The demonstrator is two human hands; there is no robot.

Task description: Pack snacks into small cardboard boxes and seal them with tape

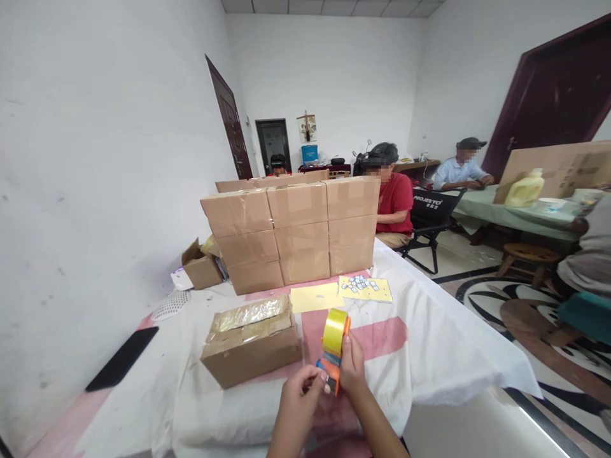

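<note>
An orange tape dispenser [335, 379] with a roll of yellow packing tape [335, 332] is gripped in my right hand [353, 362], held above the front of the table. My left hand [301, 394] has its thumb and fingers pinched together at the dispenser's lower end, by the blue roller. What it pinches there, perhaps the tape's end, is too small to make out. Just left of the hands a closed cardboard box [252, 346] lies on the cloth, with shiny tape across its top.
Stacked cardboard boxes [303, 235] form a wall behind. Before them lie yellow sheets [315, 298], one bearing small white pieces [359, 284]. A black flat object [123, 358] and an opened carton [201, 268] are at the left. Seated people [396, 197] work beyond the white-covered table [443, 356].
</note>
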